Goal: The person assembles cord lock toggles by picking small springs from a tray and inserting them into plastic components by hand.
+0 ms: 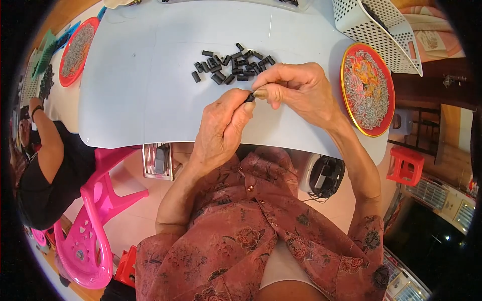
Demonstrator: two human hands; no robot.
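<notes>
My left hand [221, 125] pinches a small black cylindrical piece [249, 98] between thumb and forefinger, above the near part of the table. My right hand [306, 95] meets it there, its thumb and forefinger pressed together at the end of the piece. Whatever sits between those right fingertips is too small or hidden to make out. Just beyond both hands lies a loose pile of similar short black cylindrical pieces [243, 62]. To the right of my right hand is a red plate [345, 80] with a gold rim, heaped with small silvery metal parts and some orange bits.
A white perforated basket [381, 42] stands at the far right of the pale table [150, 90]. Another red plate [64, 74] of metal parts is at the left, near a co-worker's arm [49, 145]. A pink plastic chair [103, 236] and a red stool [405, 163] stand below.
</notes>
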